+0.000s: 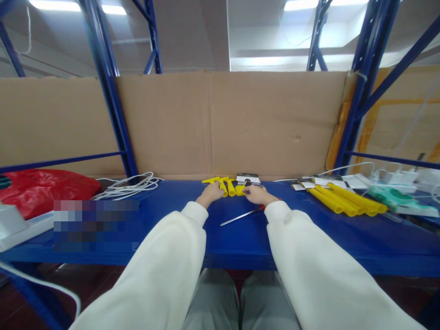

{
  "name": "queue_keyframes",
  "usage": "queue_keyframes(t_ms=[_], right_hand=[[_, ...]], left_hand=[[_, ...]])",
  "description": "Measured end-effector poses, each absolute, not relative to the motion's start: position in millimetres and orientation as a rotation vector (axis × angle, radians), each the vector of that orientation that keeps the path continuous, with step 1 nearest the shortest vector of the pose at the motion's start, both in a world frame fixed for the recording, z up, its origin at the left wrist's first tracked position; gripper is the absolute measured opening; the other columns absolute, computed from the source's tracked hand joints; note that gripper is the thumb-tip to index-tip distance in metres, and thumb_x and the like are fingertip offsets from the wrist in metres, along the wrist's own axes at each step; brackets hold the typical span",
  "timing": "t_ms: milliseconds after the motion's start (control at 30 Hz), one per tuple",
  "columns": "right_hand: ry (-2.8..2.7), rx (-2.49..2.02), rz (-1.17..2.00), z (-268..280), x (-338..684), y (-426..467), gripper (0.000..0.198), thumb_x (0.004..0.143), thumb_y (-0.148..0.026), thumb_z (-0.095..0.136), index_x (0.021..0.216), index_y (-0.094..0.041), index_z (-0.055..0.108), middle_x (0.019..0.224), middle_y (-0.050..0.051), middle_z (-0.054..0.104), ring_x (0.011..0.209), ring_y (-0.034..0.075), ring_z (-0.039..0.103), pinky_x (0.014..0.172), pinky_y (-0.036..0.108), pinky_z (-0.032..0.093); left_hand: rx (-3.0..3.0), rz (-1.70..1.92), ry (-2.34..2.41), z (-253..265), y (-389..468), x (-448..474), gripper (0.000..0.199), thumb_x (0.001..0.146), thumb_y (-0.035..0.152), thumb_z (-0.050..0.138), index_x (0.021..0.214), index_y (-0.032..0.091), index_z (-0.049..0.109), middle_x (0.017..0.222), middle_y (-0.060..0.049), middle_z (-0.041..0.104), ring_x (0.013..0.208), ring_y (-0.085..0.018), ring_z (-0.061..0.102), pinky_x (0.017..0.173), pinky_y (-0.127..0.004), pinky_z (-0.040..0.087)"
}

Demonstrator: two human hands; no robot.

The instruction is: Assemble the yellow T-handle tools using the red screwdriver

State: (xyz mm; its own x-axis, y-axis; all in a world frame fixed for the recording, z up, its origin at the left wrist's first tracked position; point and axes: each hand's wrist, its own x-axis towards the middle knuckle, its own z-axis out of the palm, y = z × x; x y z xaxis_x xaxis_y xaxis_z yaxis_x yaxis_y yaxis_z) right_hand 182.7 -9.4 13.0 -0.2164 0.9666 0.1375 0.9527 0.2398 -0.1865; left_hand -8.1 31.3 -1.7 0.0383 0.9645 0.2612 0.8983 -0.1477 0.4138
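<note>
Blue surface [233, 243] bore yellow, hollow-ended T-shaped pieces [231, 189] near its back edge; left hand [211, 193] and right hand [256, 195] half-curled there, holds unclear.

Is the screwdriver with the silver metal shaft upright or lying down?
Lying down. The red-handled, silver-shafted screwdriver stretches along the blue tabletop, tip pointing left, its handle partly hidden near the right hand.

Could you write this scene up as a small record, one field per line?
Left hand: at yellow T-shaped pieces; grip unclear
Right hand: at small yellow parts; grip unclear
Tool: screwdriver, lying between the forearms
Far right: yellow tubes, side by side
Far left: red plastic bag
Surface: blue tabletop
Behind: cardboard panel
</note>
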Motion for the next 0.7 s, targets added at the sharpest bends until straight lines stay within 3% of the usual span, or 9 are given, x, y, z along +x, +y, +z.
queue_keyframes(t_ms=[100,433,700], right_hand=[[-2.280,-1.810,0.110,13,183,-9,0.048,0.086,-0.015,0.044,0.127,-0.027,0.066,0.135,0.003,0.064,0.128,0.025,0.056,0.108,0.045,0.040],[-2.170,-1.829,0.113,16,188,-10,0.043,0.085,-0.017,0.048,0.121,-0.029,0.070,0.133,0.005,0.065,0.127,0.028,0.055,0.109,0.053,0.035],[-1.432,-2.067,-0.034,46,257,-15,0.040,0.082,-0.019,0.049,0.115,-0.023,0.071,0.124,0.013,0.069,0.121,0.032,0.060,0.101,0.054,0.041]], left_hand=[[2.180,0.598,2.014,-4,16,-5,0.046,0.092,0.028,0.048,0.136,0.020,0.058,0.134,-0.018,0.062,0.123,-0.034,0.060,0.101,-0.048,0.046],[2.230,0.458,2.087,2,7,-8,0.042,0.096,0.028,0.039,0.132,0.026,0.060,0.134,-0.012,0.064,0.122,-0.029,0.060,0.101,-0.045,0.046],[2.189,0.549,2.048,-5,14,-15,0.043,0.094,0.026,0.042,0.133,0.027,0.060,0.134,-0.011,0.064,0.124,-0.027,0.059,0.103,-0.042,0.044]])
